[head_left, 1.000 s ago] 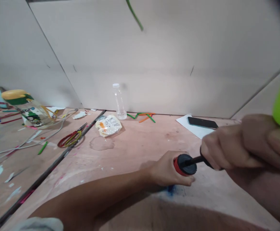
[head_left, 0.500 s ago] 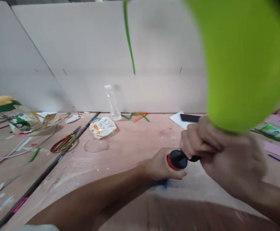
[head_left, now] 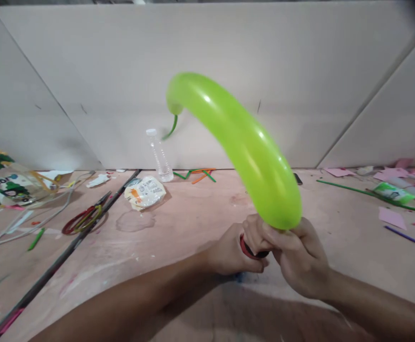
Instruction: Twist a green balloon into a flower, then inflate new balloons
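A long, curved lime-green balloon (head_left: 243,142) rises from my right hand (head_left: 296,256) and arcs up to the left, where a thin uninflated green tail hangs from its far end. The fingers of my right hand are closed round the balloon's lower end. My left hand (head_left: 228,251) is wrapped round a red and black cylindrical tool (head_left: 249,248), seen from its top. Both hands touch each other over the tool's top, and the right fingers hide part of it and the balloon's neck.
A clear bottle (head_left: 160,156) stands by the white panel (head_left: 121,71). Left are a crumpled packet (head_left: 145,193), red-handled scissors (head_left: 84,218), cables and a yellow-lidded jug (head_left: 14,187). At the right lie a green strip (head_left: 350,187), a green packet (head_left: 394,193) and pink paper (head_left: 391,217).
The balloon has swung away from the camera, so its whole arc shows. My right hand has moved left and down over the tool's top. The view has shifted slightly to the right.
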Action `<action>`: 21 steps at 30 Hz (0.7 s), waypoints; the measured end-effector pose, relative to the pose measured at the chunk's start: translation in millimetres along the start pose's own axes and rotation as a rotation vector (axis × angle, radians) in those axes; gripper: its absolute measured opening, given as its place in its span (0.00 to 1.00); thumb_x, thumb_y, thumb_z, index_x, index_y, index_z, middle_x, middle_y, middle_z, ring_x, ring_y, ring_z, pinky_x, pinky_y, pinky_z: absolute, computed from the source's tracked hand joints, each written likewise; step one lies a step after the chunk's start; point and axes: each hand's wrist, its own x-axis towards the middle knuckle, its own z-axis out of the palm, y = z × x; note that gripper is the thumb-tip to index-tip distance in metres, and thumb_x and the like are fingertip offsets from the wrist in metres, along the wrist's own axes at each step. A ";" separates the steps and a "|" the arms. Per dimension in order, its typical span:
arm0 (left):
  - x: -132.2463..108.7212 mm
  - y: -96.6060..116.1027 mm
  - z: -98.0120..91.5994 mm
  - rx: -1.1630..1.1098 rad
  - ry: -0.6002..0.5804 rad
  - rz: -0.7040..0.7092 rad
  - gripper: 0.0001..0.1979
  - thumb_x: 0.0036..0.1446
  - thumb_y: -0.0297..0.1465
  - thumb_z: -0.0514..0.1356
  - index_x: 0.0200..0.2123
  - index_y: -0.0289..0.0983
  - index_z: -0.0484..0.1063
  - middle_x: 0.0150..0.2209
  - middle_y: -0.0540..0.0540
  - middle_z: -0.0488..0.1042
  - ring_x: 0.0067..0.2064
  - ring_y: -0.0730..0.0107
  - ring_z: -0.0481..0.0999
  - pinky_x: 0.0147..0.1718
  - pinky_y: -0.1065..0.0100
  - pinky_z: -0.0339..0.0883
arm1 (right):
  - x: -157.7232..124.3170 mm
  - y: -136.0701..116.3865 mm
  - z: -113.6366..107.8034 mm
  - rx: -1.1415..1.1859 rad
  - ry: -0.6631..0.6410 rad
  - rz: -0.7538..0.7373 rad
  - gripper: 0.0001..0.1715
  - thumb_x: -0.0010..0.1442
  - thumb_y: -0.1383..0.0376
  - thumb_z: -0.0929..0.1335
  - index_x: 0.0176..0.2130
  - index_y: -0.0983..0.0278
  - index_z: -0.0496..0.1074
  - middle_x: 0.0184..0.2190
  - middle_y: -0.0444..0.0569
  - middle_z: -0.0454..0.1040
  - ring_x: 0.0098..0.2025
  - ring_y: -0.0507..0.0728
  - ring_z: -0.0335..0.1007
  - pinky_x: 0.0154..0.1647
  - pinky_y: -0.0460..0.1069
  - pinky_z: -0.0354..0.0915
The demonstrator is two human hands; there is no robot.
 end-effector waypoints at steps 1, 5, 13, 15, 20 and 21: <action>0.8 -0.7 -1.3 -0.017 -0.022 -0.011 0.12 0.38 0.26 0.69 0.23 0.34 0.67 0.27 0.50 0.67 0.32 0.73 0.65 0.31 0.70 0.62 | 4.0 -5.8 1.7 0.023 0.013 0.030 0.23 0.65 0.62 0.65 0.21 0.61 0.56 0.18 0.40 0.53 0.22 0.51 0.50 0.23 0.50 0.47; 1.6 -4.1 -4.4 -0.080 -0.122 -0.061 0.14 0.40 0.30 0.72 0.28 0.34 0.69 0.29 0.49 0.70 0.31 0.74 0.66 0.31 0.70 0.62 | 21.6 -50.8 9.6 0.138 0.078 0.070 0.25 0.63 0.63 0.66 0.19 0.60 0.53 0.17 0.39 0.48 0.20 0.50 0.44 0.20 0.50 0.43; -0.9 -6.0 0.0 -0.100 -0.032 -0.101 0.15 0.41 0.30 0.71 0.26 0.34 0.67 0.26 0.51 0.68 0.29 0.76 0.65 0.28 0.71 0.61 | 23.2 -43.0 1.5 0.059 -0.075 0.073 0.24 0.67 0.61 0.67 0.21 0.61 0.58 0.20 0.39 0.52 0.22 0.51 0.47 0.23 0.51 0.47; 0.2 -8.2 -0.5 -0.116 -0.020 -0.120 0.15 0.40 0.28 0.71 0.26 0.34 0.67 0.25 0.52 0.68 0.28 0.75 0.66 0.28 0.71 0.62 | 21.7 -19.6 -1.6 0.063 -0.082 0.139 0.24 0.66 0.61 0.66 0.22 0.61 0.57 0.19 0.39 0.52 0.22 0.50 0.46 0.24 0.51 0.46; 5.3 -8.4 -4.0 -0.108 -0.068 -0.130 0.17 0.39 0.30 0.74 0.26 0.35 0.68 0.24 0.52 0.68 0.28 0.74 0.67 0.28 0.70 0.63 | 23.0 -11.2 -2.8 0.100 -0.046 0.128 0.26 0.65 0.59 0.66 0.20 0.60 0.53 0.18 0.39 0.50 0.21 0.51 0.45 0.21 0.50 0.45; 6.4 -6.7 -5.2 -0.106 -0.091 -0.142 0.17 0.39 0.31 0.74 0.26 0.34 0.68 0.25 0.51 0.68 0.28 0.74 0.67 0.29 0.70 0.63 | 24.7 -20.3 -2.3 0.117 -0.056 0.126 0.26 0.64 0.60 0.66 0.19 0.60 0.53 0.18 0.39 0.50 0.20 0.51 0.45 0.21 0.50 0.45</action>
